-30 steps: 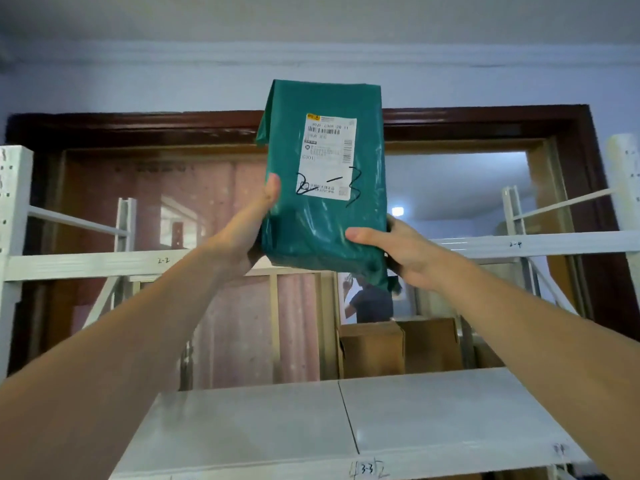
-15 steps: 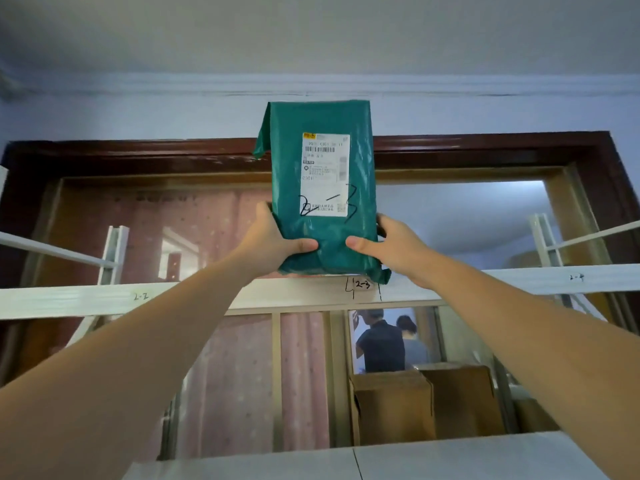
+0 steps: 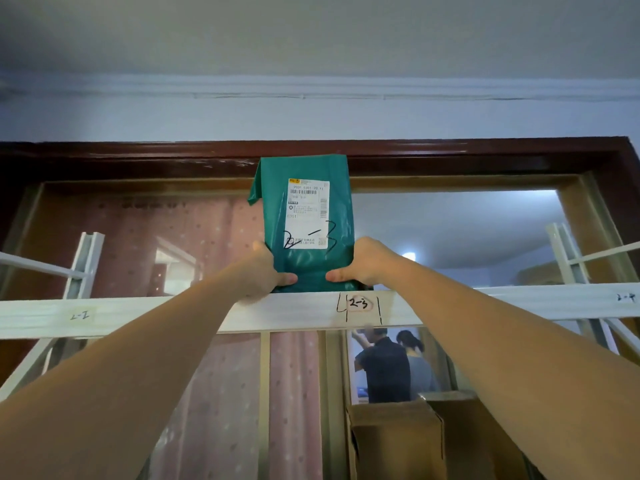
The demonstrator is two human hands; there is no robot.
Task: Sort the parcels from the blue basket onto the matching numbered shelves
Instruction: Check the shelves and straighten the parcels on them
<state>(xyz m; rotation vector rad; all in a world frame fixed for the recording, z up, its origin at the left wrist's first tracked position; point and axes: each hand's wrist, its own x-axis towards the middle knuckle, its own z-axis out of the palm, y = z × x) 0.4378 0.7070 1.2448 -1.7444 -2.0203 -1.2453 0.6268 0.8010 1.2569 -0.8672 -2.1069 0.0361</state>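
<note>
In front of me I see a pale blue wall (image 3: 311,119) under a grey ceiling (image 3: 311,32). A dark wooden door frame (image 3: 138,155) stands below it. Behind the frame hangs a pink dotted curtain (image 3: 214,244). A small lamp (image 3: 409,255) shines in the far room, above a brown cardboard box (image 3: 394,441).
</note>
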